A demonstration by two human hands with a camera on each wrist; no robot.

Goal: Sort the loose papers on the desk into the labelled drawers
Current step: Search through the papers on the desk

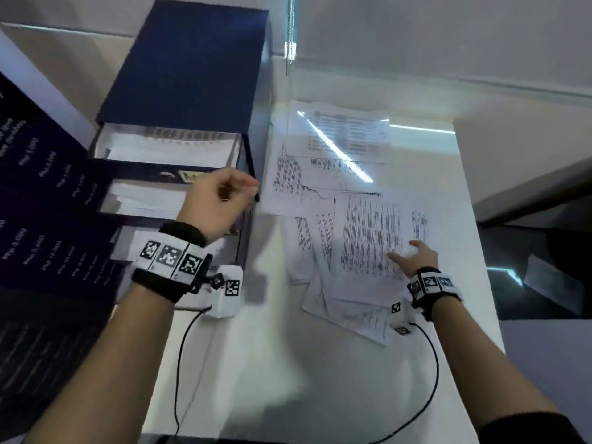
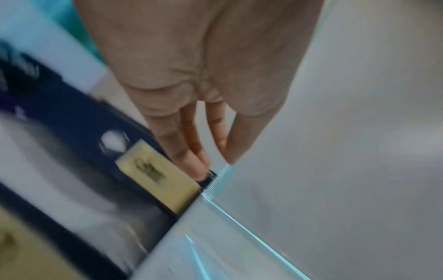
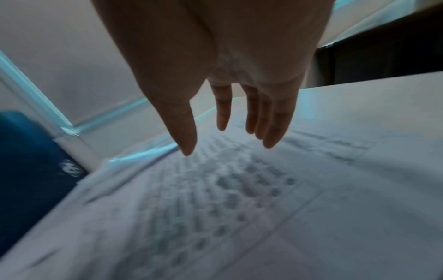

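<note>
Loose printed papers [image 1: 368, 232] lie spread over the white desk [image 1: 288, 363], right of a dark blue drawer cabinet [image 1: 185, 65]. Its top drawer [image 1: 166, 145] and second drawer [image 1: 147, 197] stand pulled out with sheets inside. My left hand [image 1: 243, 187] is at the right corner of the top drawer's front; in the left wrist view its fingertips [image 2: 199, 170] rest against the front beside a yellow label [image 2: 155, 174], holding nothing. My right hand [image 1: 413, 254] hovers with straight, spread fingers just over the top sheet [image 3: 239, 189], holding nothing.
A dark board with printed price lines [image 1: 38, 203] stands left of the cabinet. The wall runs behind the desk, with a blind cord [image 1: 291, 27] hanging down. The desk's right edge [image 1: 480, 251] drops to a dark gap. Cables trail from both wrist units.
</note>
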